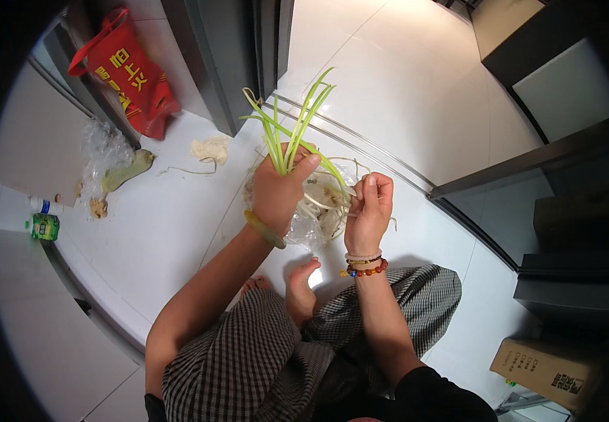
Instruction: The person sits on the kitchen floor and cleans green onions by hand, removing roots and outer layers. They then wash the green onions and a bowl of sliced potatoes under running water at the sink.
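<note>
A bunch of green scallions [299, 126] stands in the fist of my left hand [278, 192], its leaf tips pointing away from me. One scallion bends across to the right, and its pale end reaches the fingers of my right hand [368, 211]. My right thumb and forefinger are pinched together there on a thin scallion strand; the exact part is hard to make out. Below both hands, on the floor, lies a clear plastic bag [307, 232] with scallion roots and peelings [330, 211] on it, partly hidden by my left hand.
Left on the white tiled floor [178, 227] are a green gourd-like vegetable [129, 170] partly in plastic, a ginger piece [98, 208], a crumpled tissue [210, 150] and bottles [45, 227]. A red bag [130, 79] leans nearby. A sliding-door track [357, 140] runs ahead; a cardboard box [541, 372] sits right.
</note>
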A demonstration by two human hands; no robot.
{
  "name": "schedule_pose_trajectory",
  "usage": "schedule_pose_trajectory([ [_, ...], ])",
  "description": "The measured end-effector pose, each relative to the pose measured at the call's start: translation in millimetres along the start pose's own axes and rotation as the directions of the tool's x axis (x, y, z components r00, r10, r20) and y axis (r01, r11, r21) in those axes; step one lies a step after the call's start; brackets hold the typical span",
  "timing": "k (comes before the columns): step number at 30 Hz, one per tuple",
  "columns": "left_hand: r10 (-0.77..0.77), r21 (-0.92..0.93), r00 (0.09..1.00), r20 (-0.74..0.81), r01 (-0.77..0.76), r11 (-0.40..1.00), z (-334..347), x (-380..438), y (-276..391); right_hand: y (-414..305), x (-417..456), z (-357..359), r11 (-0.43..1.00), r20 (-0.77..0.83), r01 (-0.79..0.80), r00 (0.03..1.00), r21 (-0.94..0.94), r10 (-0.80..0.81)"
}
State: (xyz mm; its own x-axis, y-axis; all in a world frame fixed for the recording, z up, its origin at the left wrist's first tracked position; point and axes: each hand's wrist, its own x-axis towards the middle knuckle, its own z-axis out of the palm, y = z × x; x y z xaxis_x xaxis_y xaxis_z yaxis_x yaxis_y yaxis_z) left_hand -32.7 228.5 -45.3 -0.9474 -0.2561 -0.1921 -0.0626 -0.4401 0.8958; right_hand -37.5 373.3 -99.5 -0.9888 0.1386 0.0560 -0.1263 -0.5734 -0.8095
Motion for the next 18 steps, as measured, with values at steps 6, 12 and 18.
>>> schedule_pose_trajectory([
  [6, -0.071, -0.039, 0.987, 0.147, 0.077, 0.996, 5, -18, -9, -4, -1, 19, 0.999, -0.011, 0.052, 0.999, 0.002, -0.052],
  [12, -0.113, 0.164, 0.976, 0.187, 0.083, 0.983, 7, -17, -13, -4, -3, 33, 0.994, 0.021, 0.11, 0.994, 0.027, -0.111],
  [18, -0.058, 0.176, 0.994, 0.091, 0.041, 0.984, 8, -11, -16, -2, -4, 29, 0.983, 0.039, 0.179, 0.983, -0.051, -0.177],
])
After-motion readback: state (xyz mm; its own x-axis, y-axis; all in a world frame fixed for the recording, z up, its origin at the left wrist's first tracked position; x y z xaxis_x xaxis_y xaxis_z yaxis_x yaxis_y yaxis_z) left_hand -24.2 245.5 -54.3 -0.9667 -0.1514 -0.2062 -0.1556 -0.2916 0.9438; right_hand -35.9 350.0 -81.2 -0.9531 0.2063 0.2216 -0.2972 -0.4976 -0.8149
